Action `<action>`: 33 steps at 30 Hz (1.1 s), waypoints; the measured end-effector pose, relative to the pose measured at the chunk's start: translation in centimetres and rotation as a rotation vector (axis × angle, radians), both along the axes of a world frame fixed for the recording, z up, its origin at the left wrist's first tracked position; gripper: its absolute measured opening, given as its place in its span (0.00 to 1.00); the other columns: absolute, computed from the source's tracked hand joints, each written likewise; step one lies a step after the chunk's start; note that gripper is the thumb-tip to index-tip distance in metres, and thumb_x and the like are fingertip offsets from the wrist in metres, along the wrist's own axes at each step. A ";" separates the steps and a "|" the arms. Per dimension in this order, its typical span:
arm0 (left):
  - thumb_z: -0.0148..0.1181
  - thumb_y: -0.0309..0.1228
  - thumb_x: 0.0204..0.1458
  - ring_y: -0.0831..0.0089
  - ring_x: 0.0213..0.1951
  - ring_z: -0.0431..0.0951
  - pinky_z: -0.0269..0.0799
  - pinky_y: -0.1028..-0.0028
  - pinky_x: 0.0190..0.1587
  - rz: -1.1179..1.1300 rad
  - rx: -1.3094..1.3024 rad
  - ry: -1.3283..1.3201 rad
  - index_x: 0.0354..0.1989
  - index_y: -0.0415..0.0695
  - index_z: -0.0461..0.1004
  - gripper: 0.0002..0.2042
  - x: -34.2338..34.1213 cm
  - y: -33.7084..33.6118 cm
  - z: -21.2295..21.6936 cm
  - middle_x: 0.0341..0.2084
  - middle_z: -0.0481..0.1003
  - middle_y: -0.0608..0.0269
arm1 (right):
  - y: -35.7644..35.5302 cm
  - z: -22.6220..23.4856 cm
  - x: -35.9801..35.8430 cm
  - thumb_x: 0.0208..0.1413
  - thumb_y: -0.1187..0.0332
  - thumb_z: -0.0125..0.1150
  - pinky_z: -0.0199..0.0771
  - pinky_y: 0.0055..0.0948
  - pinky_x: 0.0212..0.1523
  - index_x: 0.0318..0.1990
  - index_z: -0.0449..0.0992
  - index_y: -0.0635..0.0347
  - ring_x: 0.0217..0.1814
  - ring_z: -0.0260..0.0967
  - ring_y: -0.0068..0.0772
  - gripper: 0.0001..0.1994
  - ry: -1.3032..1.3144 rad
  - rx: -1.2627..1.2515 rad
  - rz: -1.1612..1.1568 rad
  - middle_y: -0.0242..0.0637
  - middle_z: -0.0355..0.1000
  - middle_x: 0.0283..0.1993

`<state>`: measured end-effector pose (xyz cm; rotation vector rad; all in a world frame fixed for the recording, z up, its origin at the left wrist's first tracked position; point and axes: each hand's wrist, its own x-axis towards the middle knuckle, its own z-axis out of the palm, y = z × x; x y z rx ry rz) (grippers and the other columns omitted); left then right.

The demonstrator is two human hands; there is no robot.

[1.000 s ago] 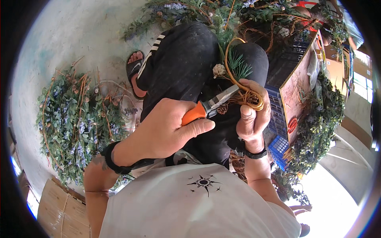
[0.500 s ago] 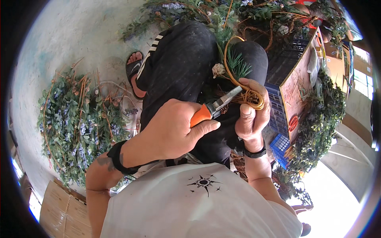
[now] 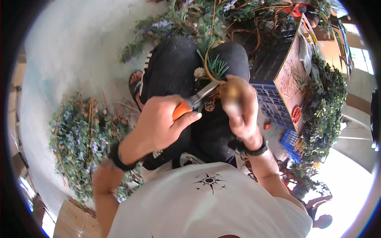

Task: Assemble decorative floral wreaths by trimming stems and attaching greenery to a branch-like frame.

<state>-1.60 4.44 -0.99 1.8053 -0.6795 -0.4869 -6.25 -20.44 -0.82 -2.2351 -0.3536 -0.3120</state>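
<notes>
left hand (image 3: pixel 160 121): fingers clenched round the orange handle of the pliers (image 3: pixel 193 104), thumb lying along the handle's near side, knuckles up; black wristband behind it.
pliers: grey metal jaws stick out past the left fingertips, up and to the right, tip reaching the vine coil just left of the right hand's fingers; cannot tell if the jaws are biting anything.
right hand (image 3: pixel 237 108): fingers curled round the lower end of the wreath ring (image 3: pixel 209 53), grasping it; hand is motion-blurred at the knuckles; black watch strap on the wrist.
wreath ring: thin brown vine hoop, rises up and left from the right fingers over the knees; green pine sprig (image 3: pixel 217 66) tucked on it just above the fingers, pale dried flower (image 3: pixel 199 73) left of the sprig.
pine cone (image 3: pixel 209 105): small, brown, just below the plier tip, between the two hands.
lap: black trousers under both hands, sandalled foot (image 3: pixel 135 81) out left of the left fingers.
greenery pile (image 3: pixel 81 139): blue-flowered stems on the floor, well left of the left hand.
crates (image 3: pixel 274 107): blue, right of the right hand, wooden board (image 3: pixel 291 79) on top.
foliage heap (image 3: pixel 323 107): far right of the board.
</notes>
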 end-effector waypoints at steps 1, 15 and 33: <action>0.68 0.34 0.57 0.48 0.24 0.77 0.70 0.61 0.27 0.158 -0.023 -0.030 0.30 0.37 0.77 0.12 -0.9 0.0 0.4 0.22 0.75 0.50 | 0.0 -0.9 -2.2 0.59 0.56 0.71 0.70 0.42 0.59 0.62 0.70 0.69 0.58 0.72 0.50 0.31 -0.005 0.115 -0.108 0.51 0.73 0.58; 0.74 0.36 0.46 0.56 0.39 0.83 0.80 0.65 0.38 -0.101 -0.113 -0.451 0.36 0.40 0.74 0.16 -4.3 -4.3 4.1 0.45 0.77 0.48 | 2.8 1.6 -7.2 0.60 0.64 0.72 0.73 0.39 0.58 0.71 0.52 0.61 0.57 0.67 0.34 0.39 0.358 1.022 -0.014 0.45 0.64 0.61; 0.71 0.25 0.52 0.54 0.54 0.80 0.71 0.62 0.60 0.145 -0.156 -0.454 0.50 0.38 0.74 0.18 2.4 -5.0 -0.9 0.51 0.80 0.51 | -16.9 6.1 1.0 0.47 0.65 0.65 0.80 0.43 0.52 0.65 0.73 0.42 0.53 0.79 0.50 0.32 0.199 -0.504 -0.531 0.44 0.80 0.51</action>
